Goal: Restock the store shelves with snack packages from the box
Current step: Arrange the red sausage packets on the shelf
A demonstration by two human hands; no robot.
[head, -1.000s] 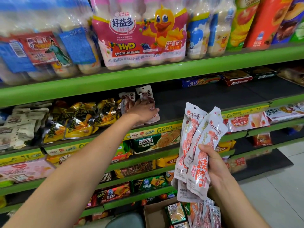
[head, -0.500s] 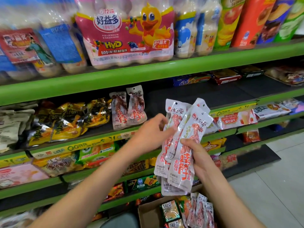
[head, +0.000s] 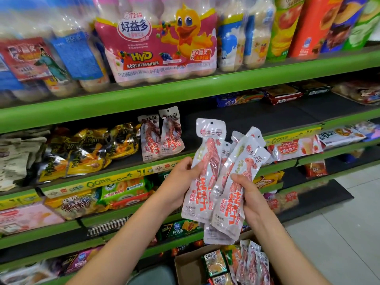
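Left hand now pinching one white packet off the fan, right hand gripping the rest, bare shelf behind.

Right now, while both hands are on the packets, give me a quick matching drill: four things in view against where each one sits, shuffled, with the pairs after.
Things:
1. left hand
2. right hand
3. two shelved packets
4. cardboard box

Places:
A. on the floor at the bottom, with snack packs inside
B. pinching one packet at its left edge
C. standing on the second shelf, beside gold bags
D. gripping the fanned bunch

Pairs: 1-B, 2-D, 3-C, 4-A
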